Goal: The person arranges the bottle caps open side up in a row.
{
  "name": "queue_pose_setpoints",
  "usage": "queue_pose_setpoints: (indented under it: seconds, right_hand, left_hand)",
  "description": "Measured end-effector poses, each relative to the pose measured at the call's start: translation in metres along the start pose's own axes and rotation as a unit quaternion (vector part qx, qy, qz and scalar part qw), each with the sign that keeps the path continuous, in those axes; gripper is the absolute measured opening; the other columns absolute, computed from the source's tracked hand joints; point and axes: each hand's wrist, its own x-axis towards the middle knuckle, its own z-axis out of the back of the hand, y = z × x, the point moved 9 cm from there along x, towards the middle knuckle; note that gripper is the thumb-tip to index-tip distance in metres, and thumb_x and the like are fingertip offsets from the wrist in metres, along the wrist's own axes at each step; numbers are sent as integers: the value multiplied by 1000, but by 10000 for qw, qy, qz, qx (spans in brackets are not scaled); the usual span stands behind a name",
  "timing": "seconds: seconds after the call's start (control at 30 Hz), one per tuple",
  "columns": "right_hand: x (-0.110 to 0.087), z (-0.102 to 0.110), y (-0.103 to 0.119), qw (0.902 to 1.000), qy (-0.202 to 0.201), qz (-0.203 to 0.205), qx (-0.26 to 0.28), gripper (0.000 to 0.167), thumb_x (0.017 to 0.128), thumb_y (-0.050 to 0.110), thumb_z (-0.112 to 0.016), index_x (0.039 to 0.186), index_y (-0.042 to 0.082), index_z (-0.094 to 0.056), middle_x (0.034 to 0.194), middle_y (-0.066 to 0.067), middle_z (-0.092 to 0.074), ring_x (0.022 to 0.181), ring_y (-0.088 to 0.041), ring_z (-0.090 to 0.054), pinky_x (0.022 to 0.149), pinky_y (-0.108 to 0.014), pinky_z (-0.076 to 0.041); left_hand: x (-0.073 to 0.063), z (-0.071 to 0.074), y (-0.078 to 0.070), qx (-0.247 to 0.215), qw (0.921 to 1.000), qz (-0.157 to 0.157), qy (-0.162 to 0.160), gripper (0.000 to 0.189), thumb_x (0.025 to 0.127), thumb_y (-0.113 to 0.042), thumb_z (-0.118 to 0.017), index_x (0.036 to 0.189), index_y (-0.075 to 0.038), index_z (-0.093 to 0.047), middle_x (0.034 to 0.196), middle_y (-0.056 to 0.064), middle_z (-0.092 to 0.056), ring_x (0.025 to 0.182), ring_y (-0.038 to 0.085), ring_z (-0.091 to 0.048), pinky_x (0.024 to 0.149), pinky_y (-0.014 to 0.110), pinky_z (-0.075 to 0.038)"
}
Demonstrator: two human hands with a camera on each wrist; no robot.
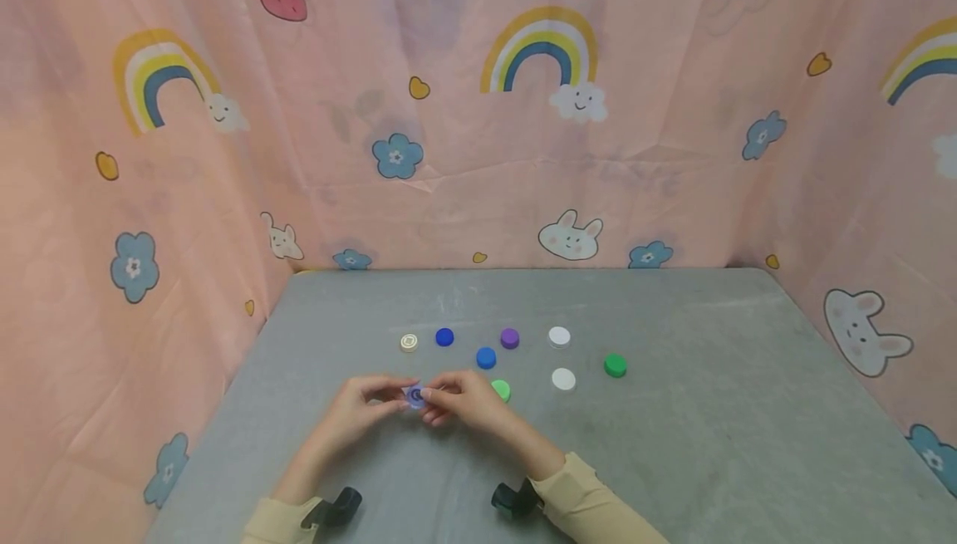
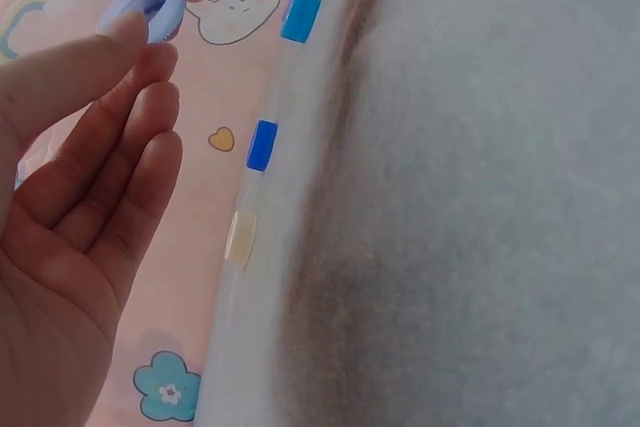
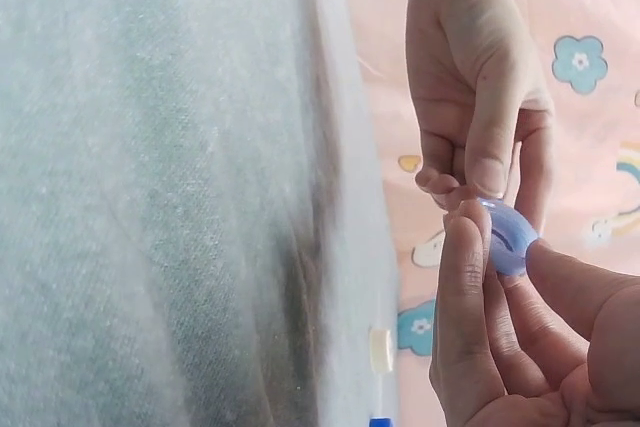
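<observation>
Over the grey table [image 1: 710, 436], head view: left hand [image 1: 365, 403] and right hand [image 1: 469, 399] both pinch the pale violet-blue cap [image 1: 414, 398] between them. Left wrist view: left thumb presses the cap's rim. Right wrist view: right thumb and fingertips grip its edges. Judgement: light, even edge pressure should steady it best.

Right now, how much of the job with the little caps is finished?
Looks done: the purplish-blue cap is up off the table. In hand: left fingers and right fingers both pinch it. To go, probably: putting it down. Eight other caps lie spread out; I can't tell which are finished.
</observation>
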Motion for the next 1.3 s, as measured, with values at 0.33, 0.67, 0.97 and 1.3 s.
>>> queue_pose_setpoints:
  seconds: [0.33, 0.67, 0.97, 1.3]
  right_hand:
    - [0, -3, -1, 9994, 10, -147, 314, 26, 95, 19, -58, 101, -4, -67, 82, -18, -71, 71, -21, -70, 68, -38, -58]
    - [-2, -8, -2, 9990, 105, -149, 412, 23, 92, 7, -61, 107, -10, -65, 84, -20, -71, 73, -22, -71, 67, -34, -58]
    - [-1, -9, 2, 9993, -81, 163, -337, 33, 82, 9, -73, 111, -5, -66, 80, -12, -73, 69, -16, -70, 64, -29, -57]
    - [2, -9, 12, 9831, -418, 749, -1616, 29, 79, 19, -77, 103, 3, -73, 82, -6, -73, 68, -5, -64, 58, -18, -51]
  left_hand:
    - [-2, 1, -7, 80, 9999, 108, 34, 29, 81, -13, -74, 110, -13, -71, 94, 0, -73, 78, 6, -64, 74, 25, -52]
    - [-2, 0, 3, 217, 9996, 155, 68, 27, 78, -24, -77, 104, -19, -71, 80, -7, -69, 73, 7, -63, 70, 25, -52]
    - [-4, 5, 9, 79, 9988, 484, 32, 27, 78, -24, -78, 101, -13, -70, 79, -3, -68, 73, 8, -63, 71, 24, -51]
    - [-6, 5, 10, -345, 9977, 549, 207, 29, 77, -17, -78, 102, -5, -70, 84, 7, -70, 74, 7, -64, 70, 24, -53]
